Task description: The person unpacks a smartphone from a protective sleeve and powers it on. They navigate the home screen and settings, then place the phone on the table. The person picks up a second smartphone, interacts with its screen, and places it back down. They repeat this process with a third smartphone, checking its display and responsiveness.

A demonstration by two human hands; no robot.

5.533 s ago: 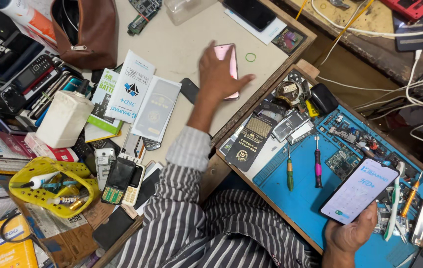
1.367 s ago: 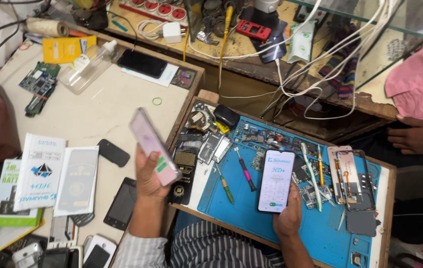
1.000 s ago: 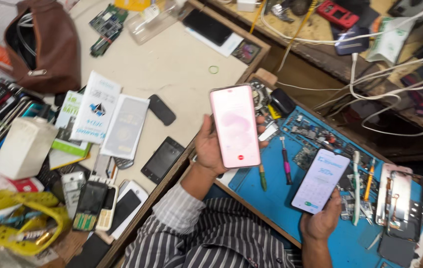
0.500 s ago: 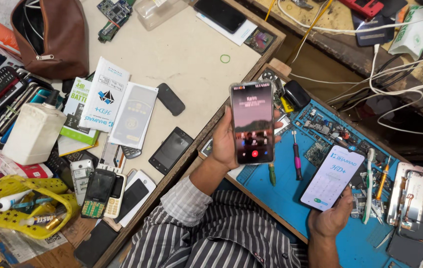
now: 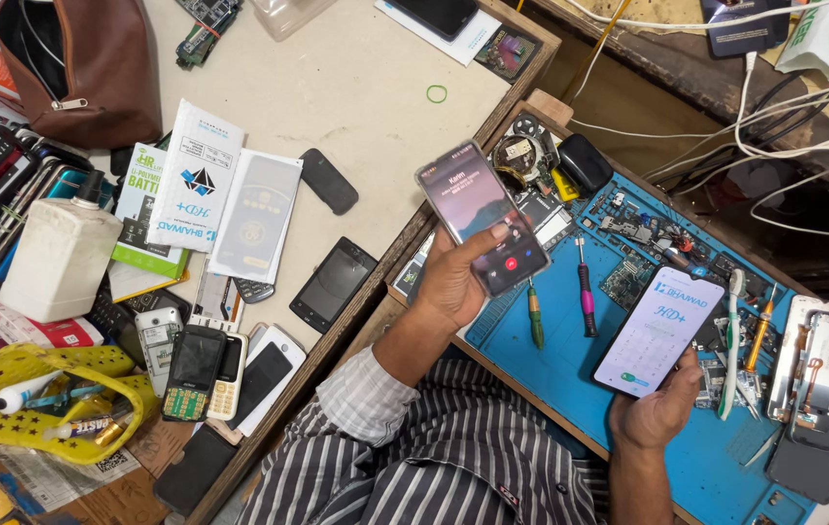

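Head view: we are holding two smartphones above the blue work mat [image 5: 570,389]. Our left hand [image 5: 453,282] is gripping a dark-screened phone [image 5: 483,217] from below, fingers wrapped behind it, thumb pressing the glass near a red round button. Our right hand [image 5: 657,413] is cradling a light-screened phone [image 5: 660,331] by its lower end, fingers curled behind it, thumb at the bottom edge.

Risk: both slabs are smooth, glossy glass with thin rounded edges, and each is being carried by one hand only. We are judging that a loose grip could let either slide onto the mat, where screwdrivers [image 5: 585,292], circuit boards [image 5: 633,277] and an opened phone frame [image 5: 818,374] are lying hard-edged beneath. A stray thumb could also trigger the wrong control.

Beside us, the matte beige table [image 5: 366,107] is carrying flat packets [image 5: 196,175] and a white plastic bottle [image 5: 60,258].
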